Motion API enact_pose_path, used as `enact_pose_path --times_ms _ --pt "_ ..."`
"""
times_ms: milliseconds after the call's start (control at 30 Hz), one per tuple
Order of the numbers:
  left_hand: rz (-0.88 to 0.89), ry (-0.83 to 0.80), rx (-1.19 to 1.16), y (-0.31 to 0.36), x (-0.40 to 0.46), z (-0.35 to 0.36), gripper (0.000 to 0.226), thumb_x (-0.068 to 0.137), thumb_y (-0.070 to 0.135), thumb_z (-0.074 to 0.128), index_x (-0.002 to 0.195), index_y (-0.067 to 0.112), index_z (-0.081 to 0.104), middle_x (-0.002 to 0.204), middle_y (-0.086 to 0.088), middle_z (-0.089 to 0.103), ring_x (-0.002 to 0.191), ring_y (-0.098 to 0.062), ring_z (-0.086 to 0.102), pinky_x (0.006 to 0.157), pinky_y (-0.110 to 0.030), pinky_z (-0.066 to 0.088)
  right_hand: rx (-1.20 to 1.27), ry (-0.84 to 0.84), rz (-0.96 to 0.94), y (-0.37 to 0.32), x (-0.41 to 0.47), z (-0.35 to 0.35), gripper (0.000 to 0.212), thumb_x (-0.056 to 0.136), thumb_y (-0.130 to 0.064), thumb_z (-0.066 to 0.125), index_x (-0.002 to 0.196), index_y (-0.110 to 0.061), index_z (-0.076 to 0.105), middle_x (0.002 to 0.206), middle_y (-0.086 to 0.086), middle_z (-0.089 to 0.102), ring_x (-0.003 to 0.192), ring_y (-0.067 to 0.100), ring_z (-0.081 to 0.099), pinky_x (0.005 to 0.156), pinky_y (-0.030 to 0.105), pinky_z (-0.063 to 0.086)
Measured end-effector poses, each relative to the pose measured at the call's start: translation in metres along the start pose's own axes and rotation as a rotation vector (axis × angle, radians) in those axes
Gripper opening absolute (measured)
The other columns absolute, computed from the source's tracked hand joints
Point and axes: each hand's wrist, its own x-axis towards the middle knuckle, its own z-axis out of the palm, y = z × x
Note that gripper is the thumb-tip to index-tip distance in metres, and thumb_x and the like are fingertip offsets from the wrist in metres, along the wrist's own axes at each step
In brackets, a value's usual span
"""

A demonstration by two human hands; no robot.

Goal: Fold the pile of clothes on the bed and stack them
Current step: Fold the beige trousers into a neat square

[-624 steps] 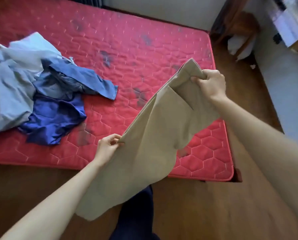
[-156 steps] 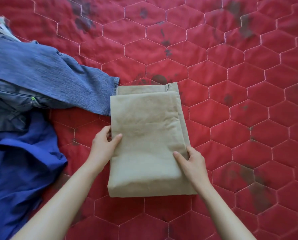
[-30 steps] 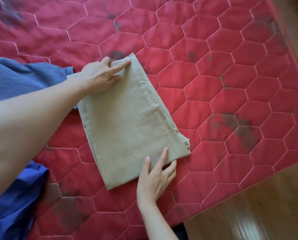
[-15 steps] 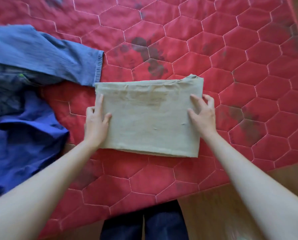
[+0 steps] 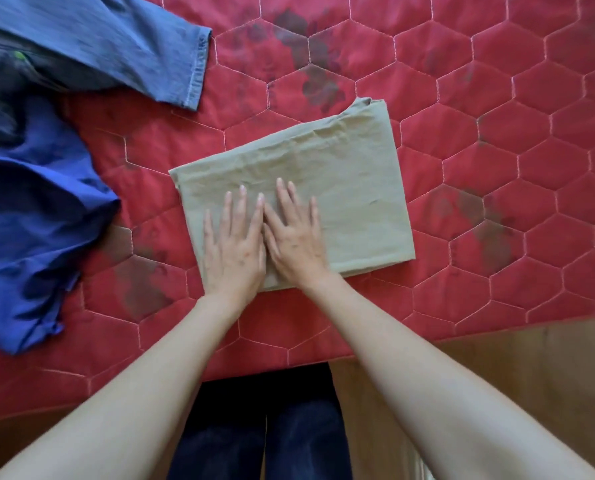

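Both hands flat on folded khaki trousers (image 5: 341, 174), near the bed's front edge.
Left hand (image 5: 233, 247) and right hand (image 5: 296, 237) lie side by side, touching, fingers straight and spread, pressing the trousers' near-left part, gripping nothing. Trousers sit on the red quilted mattress (image 5: 496, 133). Unfolded denim (image 5: 116, 43) and blue shirt (image 5: 36, 216) lie to the left, apart from them.

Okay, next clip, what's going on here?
A person is folding clothes on a red mattress. Both hands, left and right, lie flat side by side, pressing on a folded khaki garment. To the left, jeans and a blue garment lie unfolded, so nothing is stacked yet.
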Motion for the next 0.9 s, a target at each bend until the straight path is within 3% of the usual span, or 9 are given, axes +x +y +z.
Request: enact_pose_path --times_ms 133,333,433,667,800,900 --pt "-0.017 -0.070 0.093 -0.010 0.009 0.015 0.058 0.099 0.030 0.025 0.154 0.013 0.017 0.162 -0.007 0.008 0.149 -0.024 0.007 0.118 -0.050 0.004 -0.115 -0.021 0.026 0.015 -0.009 0.013 0.052 0.100 -0.039 0.027 0.150 -0.025 0.032 0.158 0.009 0.024 0.147 0.023 0.021 0.117 0.053 0.019" --pt "0.086 -0.010 0.081 -0.029 -0.008 0.019 0.057 0.095 0.030 0.029 0.150 0.014 0.031 0.158 -0.013 0.023 0.146 -0.030 0.020 0.117 -0.050 0.015 -0.236 -0.011 0.254 0.112 -0.036 -0.014 0.057 0.098 -0.042 0.030 0.152 -0.022 0.028 0.159 0.010 0.021 0.147 0.027 0.019 0.117 0.052 0.021" --pt "0.125 0.017 0.080 -0.036 -0.016 0.016 0.057 0.094 0.031 0.031 0.149 0.013 0.032 0.157 -0.015 0.025 0.145 -0.032 0.023 0.117 -0.052 0.018 -0.228 -0.023 0.295 0.128 -0.041 -0.028 0.057 0.099 -0.040 0.028 0.151 -0.016 0.030 0.158 0.016 0.022 0.147 0.030 0.019 0.116 0.053 0.019" --pt "0.158 0.060 0.132 -0.008 0.023 0.012 0.056 0.094 0.029 0.035 0.149 0.014 0.034 0.158 -0.011 0.024 0.147 -0.028 0.020 0.117 -0.054 0.012 0.005 0.168 -0.135 0.064 0.020 -0.026 0.046 0.099 -0.026 0.038 0.142 -0.011 0.046 0.150 0.017 0.039 0.140 0.032 0.034 0.114 0.053 0.027" --pt "0.086 0.031 0.140 -0.004 0.064 0.012 0.057 0.096 0.032 0.032 0.150 0.015 0.031 0.158 -0.009 0.024 0.147 -0.027 0.020 0.117 -0.053 0.007 -0.042 0.087 -0.181 0.041 0.063 -0.015 0.048 0.098 -0.030 0.040 0.144 -0.015 0.044 0.151 0.013 0.037 0.141 0.030 0.033 0.115 0.053 0.024" --pt "-0.027 0.036 0.130 -0.023 0.068 0.014 0.057 0.097 0.038 0.029 0.152 0.025 0.024 0.160 -0.007 0.020 0.148 -0.029 0.015 0.117 -0.053 0.004 -0.185 0.013 -0.098 0.077 0.076 -0.015 0.054 0.100 -0.043 0.034 0.151 -0.024 0.029 0.158 0.005 0.025 0.147 0.022 0.019 0.119 0.050 0.013"
